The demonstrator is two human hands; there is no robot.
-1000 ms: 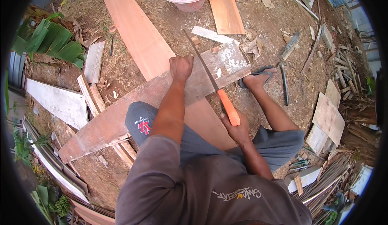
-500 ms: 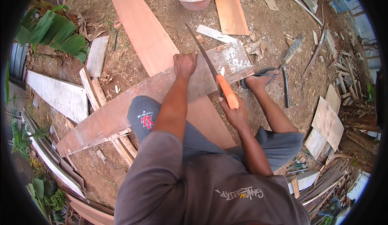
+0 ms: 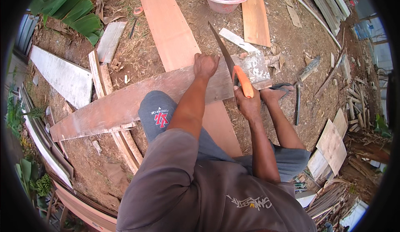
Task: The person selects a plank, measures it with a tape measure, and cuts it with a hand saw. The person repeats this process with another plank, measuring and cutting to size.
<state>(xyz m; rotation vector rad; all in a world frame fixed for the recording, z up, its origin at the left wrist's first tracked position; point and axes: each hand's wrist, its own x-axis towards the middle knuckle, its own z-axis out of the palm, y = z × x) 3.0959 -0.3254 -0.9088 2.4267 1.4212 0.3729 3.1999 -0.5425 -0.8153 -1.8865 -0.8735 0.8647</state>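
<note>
Red emblem on the knee (image 3: 161, 117) — left hand (image 3: 205, 65) clamped on the plank (image 3: 125, 105), right hand (image 3: 246, 103) closed around the saw (image 3: 233, 71).

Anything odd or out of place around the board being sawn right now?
Mostly not: the right hand grips the saw in the board, with the left hand beside the blade. The board lies low, over a knee, with a sandalled foot by its end.
</note>
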